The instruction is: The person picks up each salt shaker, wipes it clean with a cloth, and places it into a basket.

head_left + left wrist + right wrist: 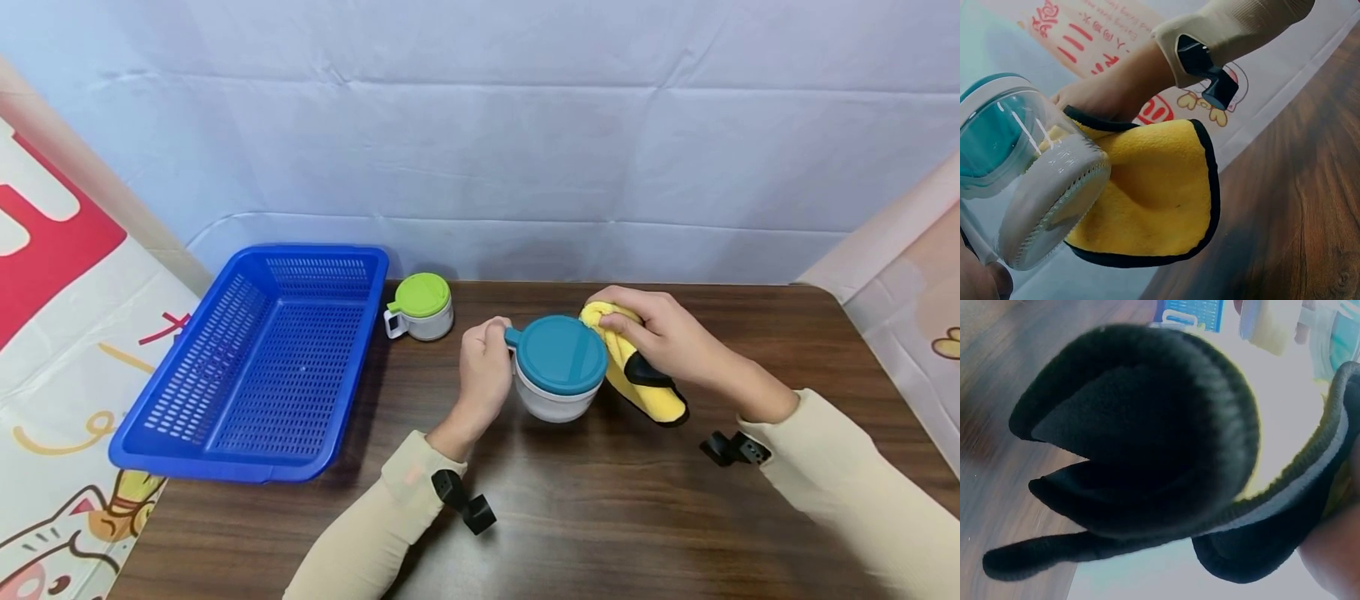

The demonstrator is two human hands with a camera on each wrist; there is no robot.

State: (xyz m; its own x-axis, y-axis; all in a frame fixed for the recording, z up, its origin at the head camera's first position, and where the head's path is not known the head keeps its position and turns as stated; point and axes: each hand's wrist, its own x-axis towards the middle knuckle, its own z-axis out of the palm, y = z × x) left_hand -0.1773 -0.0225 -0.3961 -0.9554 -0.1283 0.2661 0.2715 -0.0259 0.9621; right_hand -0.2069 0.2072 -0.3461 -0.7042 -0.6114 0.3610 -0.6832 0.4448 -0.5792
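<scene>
The teal-lidded jar was held by its handle in the left grip, fingers curled round it. A yellow cloth, clamped in the right grip, was pressed against the lid's far side, above the counter.

- The surface looks like dark wood with a visible grain and a slight sheen.
- The jar at the middle of the surface has a clear, glossy plastic-looking body; its teal lid is smooth, matt plastic.
- The cloth just right of the jar is soft, fluffy yellow pile with a black stitched hem.
- The blue basket left of the jar is glossy perforated plastic.
- The green-lidded jar beside the basket is smooth plastic.
- The backdrop behind the surface is matt, creased cloth.
</scene>
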